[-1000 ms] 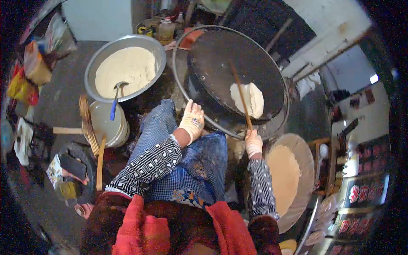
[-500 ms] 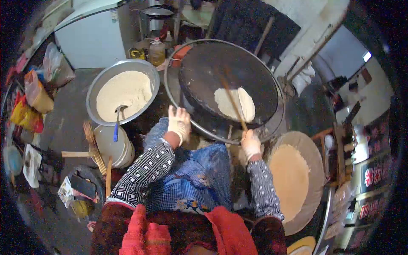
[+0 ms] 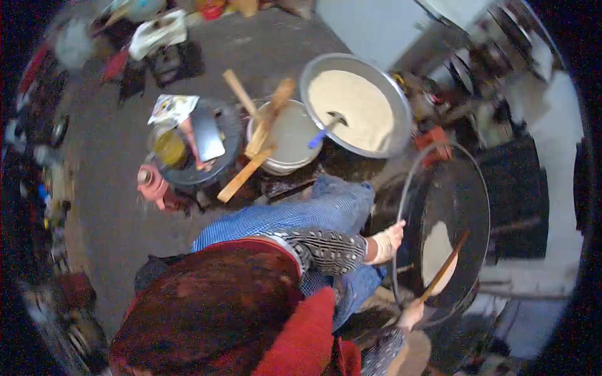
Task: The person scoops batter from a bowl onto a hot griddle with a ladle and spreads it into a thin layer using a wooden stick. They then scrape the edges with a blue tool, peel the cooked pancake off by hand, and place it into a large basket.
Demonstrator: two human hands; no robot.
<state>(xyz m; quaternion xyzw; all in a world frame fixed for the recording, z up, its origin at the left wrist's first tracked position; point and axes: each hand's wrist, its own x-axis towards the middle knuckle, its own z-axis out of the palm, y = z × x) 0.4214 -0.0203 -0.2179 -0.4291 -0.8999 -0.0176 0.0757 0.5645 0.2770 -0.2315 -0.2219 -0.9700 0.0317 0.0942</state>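
My gloved right hand (image 3: 411,314) is closed round the lower end of a long, flat wooden stick (image 3: 444,273). The stick slants across a pale, thin pancake (image 3: 436,247) lying on the dark round griddle (image 3: 461,200). A metal ring (image 3: 404,194) circles the griddle. Right at this ring is my gloved left hand (image 3: 386,243), its fingers reaching out to the rim with nothing else in them. Over my lap lies a blue checked apron (image 3: 282,213).
Beyond my knees stands a wide metal basin (image 3: 305,78) of pale batter (image 3: 354,103) with a blue-handled ladle (image 3: 326,130). Beside it, wooden pieces (image 3: 248,172) lie across a white bucket (image 3: 288,167). A small round stand holds a phone (image 3: 207,135) and a yellow jar (image 3: 170,149); a pink bottle (image 3: 150,182) stands nearby.
My view has swung round to the left, so the griddle now sits at the right. My right hand still holds the stick over the pancake; my left hand stays by the ring.
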